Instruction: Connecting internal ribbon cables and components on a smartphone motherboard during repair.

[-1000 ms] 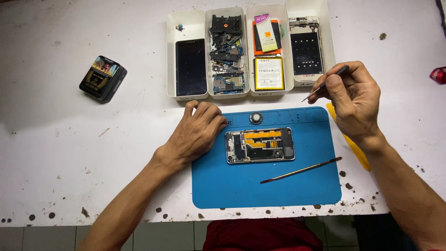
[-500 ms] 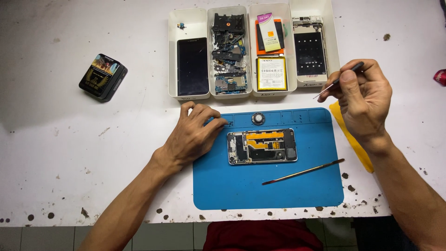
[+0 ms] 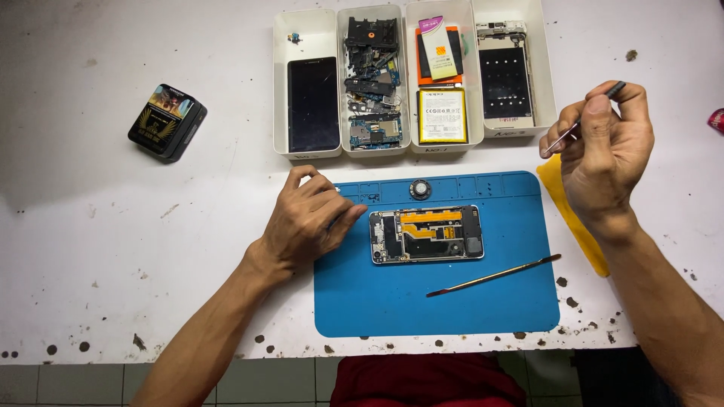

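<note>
Right hand (image 3: 607, 151) risen, fingers pinching tweezers (image 3: 581, 126) | left hand (image 3: 309, 220) flat beside opened phone (image 3: 426, 234)

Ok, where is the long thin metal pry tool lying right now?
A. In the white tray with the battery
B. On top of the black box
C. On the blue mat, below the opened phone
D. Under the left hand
C: the pry tool lies slanted on the blue mat, just below the opened phone, with neither hand touching it.
</note>
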